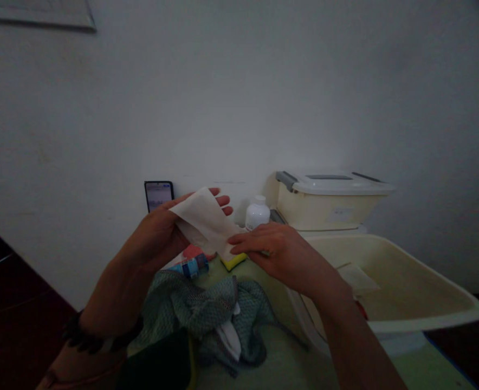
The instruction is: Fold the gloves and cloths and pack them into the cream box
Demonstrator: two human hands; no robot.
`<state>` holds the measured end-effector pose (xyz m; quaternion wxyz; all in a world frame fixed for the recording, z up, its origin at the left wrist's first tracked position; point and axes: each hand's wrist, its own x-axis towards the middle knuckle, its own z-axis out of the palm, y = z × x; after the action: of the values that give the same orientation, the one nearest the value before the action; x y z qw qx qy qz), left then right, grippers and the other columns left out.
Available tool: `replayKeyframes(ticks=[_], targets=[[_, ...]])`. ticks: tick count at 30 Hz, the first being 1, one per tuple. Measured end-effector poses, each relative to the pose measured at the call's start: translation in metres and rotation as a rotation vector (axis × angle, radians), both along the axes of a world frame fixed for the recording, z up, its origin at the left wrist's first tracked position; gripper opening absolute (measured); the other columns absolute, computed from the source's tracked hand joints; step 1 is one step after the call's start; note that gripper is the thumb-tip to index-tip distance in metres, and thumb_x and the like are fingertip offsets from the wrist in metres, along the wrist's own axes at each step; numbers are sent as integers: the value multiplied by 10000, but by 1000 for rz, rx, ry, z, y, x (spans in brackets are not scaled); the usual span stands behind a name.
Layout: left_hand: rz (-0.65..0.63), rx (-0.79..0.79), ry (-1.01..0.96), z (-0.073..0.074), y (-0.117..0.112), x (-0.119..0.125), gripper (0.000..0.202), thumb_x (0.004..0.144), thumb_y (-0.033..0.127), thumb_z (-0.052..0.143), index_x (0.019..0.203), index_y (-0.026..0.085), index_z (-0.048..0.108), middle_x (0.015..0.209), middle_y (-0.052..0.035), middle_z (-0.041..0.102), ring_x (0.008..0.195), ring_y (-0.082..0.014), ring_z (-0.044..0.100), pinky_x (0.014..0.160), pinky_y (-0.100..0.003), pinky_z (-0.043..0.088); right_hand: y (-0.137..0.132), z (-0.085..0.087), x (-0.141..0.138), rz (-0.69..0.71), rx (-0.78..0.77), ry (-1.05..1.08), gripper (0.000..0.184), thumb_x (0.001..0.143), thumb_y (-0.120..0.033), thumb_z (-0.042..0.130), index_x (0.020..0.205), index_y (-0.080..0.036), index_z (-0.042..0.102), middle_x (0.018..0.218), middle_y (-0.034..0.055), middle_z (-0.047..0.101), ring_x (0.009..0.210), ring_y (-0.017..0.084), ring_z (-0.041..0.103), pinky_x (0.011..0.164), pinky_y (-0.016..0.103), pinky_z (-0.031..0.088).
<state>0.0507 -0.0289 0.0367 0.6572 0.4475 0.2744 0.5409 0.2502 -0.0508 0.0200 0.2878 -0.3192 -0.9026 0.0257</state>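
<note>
Above the near middle of the green-topped table [286, 374], a white sheet [202, 216] hangs between the person's two hands, slanting down from left to right; left hand [164, 227] has its fingers extended and parted behind the sheet, tips showing past its far edge, thumb hidden; right hand [278, 249] pinches the lower right end between thumb and fingertips.

Progress, as a judgement: handling of the sheet looks partway; done: sheet lifted clear of the table, spread across the left palm, one end gripped; left: it is not released or set down; whether it is one layer or folded, cannot tell.

To the right, a pale basin [426, 325] holds a flat whitish piece [357, 277], possibly similar, hard to confirm; a small red thing [361, 310] shows beside the right forearm, mostly hidden; no hand touches the flat piece.

Just below the sheet's right end, a yellow sponge [234, 262]; further left, a blue tube-like item [196, 266]; nearer, a crumpled green cloth [174, 300]; far side, a white bottle [258, 213], a lidded box [324, 208] and, far left, a phone [159, 194] upright near the wall [239, 81]; all apart from the pinching fingers.
</note>
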Motion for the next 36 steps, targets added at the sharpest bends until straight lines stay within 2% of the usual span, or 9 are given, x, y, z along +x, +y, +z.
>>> replayKeyframes(ticks=[3, 7, 12, 18, 22, 26, 30, 36], targets=[[-4, 6, 32, -1, 2, -2, 239, 870, 185, 466, 952, 120, 682, 969, -110, 728, 857, -240, 694, 842, -400, 546, -8, 5, 4, -3, -108, -16, 293, 790, -66, 523, 952, -215, 716, 1069, -1, 701, 934, 160, 649, 861, 297, 470], [-30, 20, 77, -7, 7, -5, 227, 856, 188, 501, 955, 116, 691, 979, -113, 732, 875, -249, 692, 805, -369, 563, -17, 14, 11, -112, -238, -57, 267, 797, -94, 498, 899, -206, 718, 888, 4, 733, 799, 156, 655, 771, 295, 477], [-16, 44, 147, -8, 4, -5, 219, 798, 165, 561, 968, 105, 686, 958, -132, 735, 866, -253, 693, 840, -387, 535, -15, 12, 7, -221, -252, -5, 203, 840, -170, 504, 923, -179, 689, 888, 32, 715, 777, 171, 633, 712, 302, 464], [-10, 85, 303, -3, -5, -2, 288, 701, 270, 689, 957, 140, 703, 984, -135, 729, 930, -285, 663, 823, -395, 519, -7, -1, -9, -187, -225, 202, 204, 854, -267, 547, 993, -177, 667, 947, 50, 702, 768, 152, 623, 677, 276, 467], [-5, 206, 461, -2, -7, -3, 286, 724, 292, 660, 977, 171, 719, 1016, -111, 721, 877, -255, 661, 720, -308, 518, -4, -6, -16, -153, -256, 380, 233, 855, -299, 547, 1035, -185, 642, 902, 40, 695, 712, 129, 619, 621, 249, 473], [-5, 312, 598, -3, -7, -4, 283, 740, 224, 603, 995, 203, 723, 887, -59, 740, 767, -209, 644, 621, -241, 478, 0, -7, -20, -143, -267, 523, 186, 857, -305, 533, 932, -177, 645, 799, 17, 673, 647, 106, 595, 557, 219, 462], [-22, 327, 618, -2, -8, -3, 293, 726, 213, 603, 992, 223, 726, 796, -41, 726, 744, -202, 627, 567, -209, 458, 1, -7, -20, -138, -266, 567, 139, 834, -278, 561, 885, -177, 642, 791, 11, 657, 612, 91, 568, 535, 206, 449], [-77, 320, 594, -5, -7, -2, 313, 750, 200, 581, 1034, 227, 709, 910, -51, 723, 728, -193, 620, 561, -207, 462, 2, -9, -20, -146, -360, 596, 141, 796, -301, 598, 871, -183, 619, 775, 2, 635, 558, 79, 541, 490, 197, 431]])
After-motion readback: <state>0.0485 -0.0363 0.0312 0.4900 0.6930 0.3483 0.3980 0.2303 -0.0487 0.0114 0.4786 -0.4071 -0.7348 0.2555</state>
